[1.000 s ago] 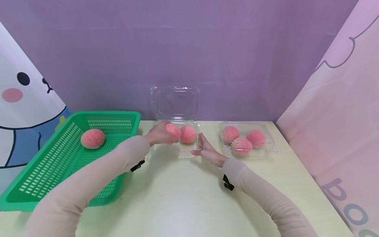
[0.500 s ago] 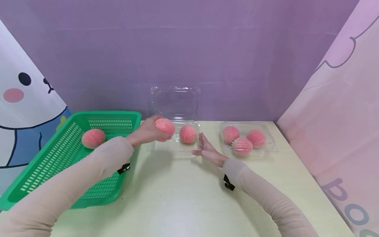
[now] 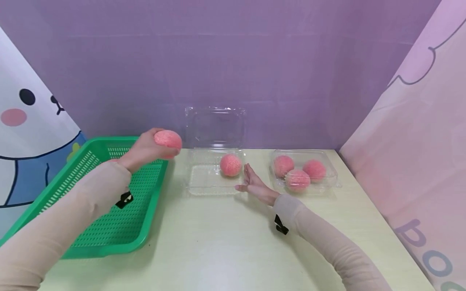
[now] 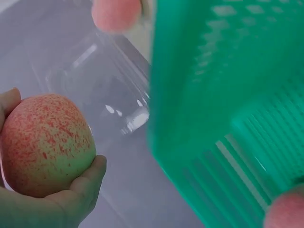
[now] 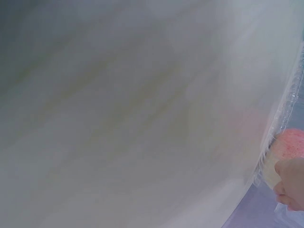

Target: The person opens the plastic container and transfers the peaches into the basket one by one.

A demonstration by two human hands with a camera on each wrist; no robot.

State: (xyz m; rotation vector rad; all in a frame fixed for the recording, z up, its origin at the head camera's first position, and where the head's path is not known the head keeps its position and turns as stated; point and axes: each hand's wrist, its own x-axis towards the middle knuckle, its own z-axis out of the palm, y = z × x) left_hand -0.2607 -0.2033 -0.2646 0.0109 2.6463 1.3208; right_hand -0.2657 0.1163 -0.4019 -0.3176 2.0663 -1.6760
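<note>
My left hand point(image 3: 142, 150) grips a pink peach point(image 3: 169, 138) in the air over the right rim of the green basket point(image 3: 143, 236). In the left wrist view this peach point(image 4: 47, 145) shows red speckles, with fingers curled round it. A clear plastic clamshell box point(image 3: 204, 176) stands with its lid point(image 3: 216, 128) raised, and a single peach point(image 3: 231, 165) lies at the right of its base. My right hand point(image 3: 257, 187) rests at the box's right side, fingers straight and thumb apart, holding nothing. Another peach point(image 4: 288, 211) in the basket is mostly hidden by my left sleeve in the head view.
To the right stands a second clear box point(image 3: 329, 176), its lid down over three peaches point(image 3: 297, 180). A purple cloth wall point(image 3: 284, 81) rises behind the pale table point(image 3: 218, 242). Printed cloths hang at both sides.
My left hand has carried the peach out of the open box, leftward and up to the basket's edge. One peach is left in that box. My right hand has stayed put.
</note>
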